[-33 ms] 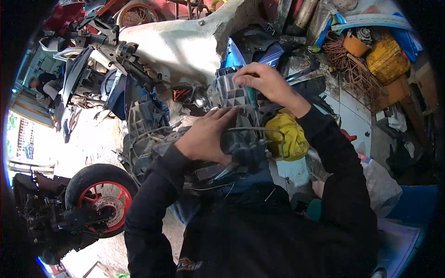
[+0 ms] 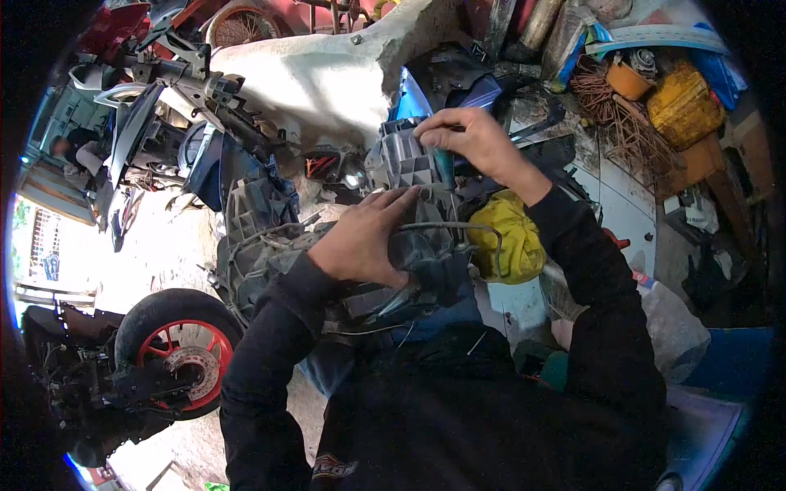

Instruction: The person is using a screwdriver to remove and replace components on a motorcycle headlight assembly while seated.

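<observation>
A grey and black ribbed plastic motorcycle part [image 2: 409, 168], bulky and dark, lies across my lap. Over its middle rests my left hand [image 2: 364, 237], fingers stretched out on the far side and thumb spread wide toward me. My right hand [image 2: 483, 147] is closed around the top of a screwdriver [image 2: 444, 168] with a green handle. The shaft points down at the right end of the part, but I cannot make out what its tip meets. A thin bent tube or cable [image 2: 483, 227] runs across the part just below the screwdriver.
A yellow bag or cloth [image 2: 508, 237] sits right beside the part. Left stands a black wheel with a red rim [image 2: 184, 352]; beyond it is a stripped motorcycle frame [image 2: 176, 82]. Rusty metal rods [image 2: 626, 123] and a yellow jerrycan [image 2: 684, 106] lie far right. Another person [image 2: 82, 151] sits far left.
My right hand has shifted very slightly on the screwdriver handle. My left hand and the plastic part stay in place.
</observation>
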`<state>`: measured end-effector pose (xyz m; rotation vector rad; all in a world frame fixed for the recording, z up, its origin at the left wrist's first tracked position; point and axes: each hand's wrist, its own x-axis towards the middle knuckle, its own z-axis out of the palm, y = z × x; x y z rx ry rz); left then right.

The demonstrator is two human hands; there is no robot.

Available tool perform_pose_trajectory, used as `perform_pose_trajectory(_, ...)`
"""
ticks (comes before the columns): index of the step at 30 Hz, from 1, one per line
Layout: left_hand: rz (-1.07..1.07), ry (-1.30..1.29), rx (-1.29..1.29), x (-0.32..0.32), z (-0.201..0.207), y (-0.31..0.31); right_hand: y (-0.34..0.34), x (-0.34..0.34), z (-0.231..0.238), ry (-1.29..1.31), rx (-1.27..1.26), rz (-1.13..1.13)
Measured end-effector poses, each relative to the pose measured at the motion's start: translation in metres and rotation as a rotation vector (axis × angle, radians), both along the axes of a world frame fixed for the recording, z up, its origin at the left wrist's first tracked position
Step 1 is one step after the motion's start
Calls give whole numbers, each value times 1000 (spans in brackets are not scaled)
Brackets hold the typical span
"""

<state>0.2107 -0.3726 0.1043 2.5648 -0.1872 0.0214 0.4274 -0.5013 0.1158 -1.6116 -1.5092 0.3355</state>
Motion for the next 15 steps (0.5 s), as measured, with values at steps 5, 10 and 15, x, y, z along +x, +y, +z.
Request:
perform_pose_trajectory(5, 7, 13, -8, 0, 3, -6, -14, 0, 12, 1005, -56, 304)
perform_pose_trajectory(10, 8, 7, -26, -2, 4, -3, -10, -3, 4, 449, -20, 88)
perform_pose_trajectory(15, 20, 67, -8, -2, 5, -5, -14, -4, 12, 1090, -49, 262)
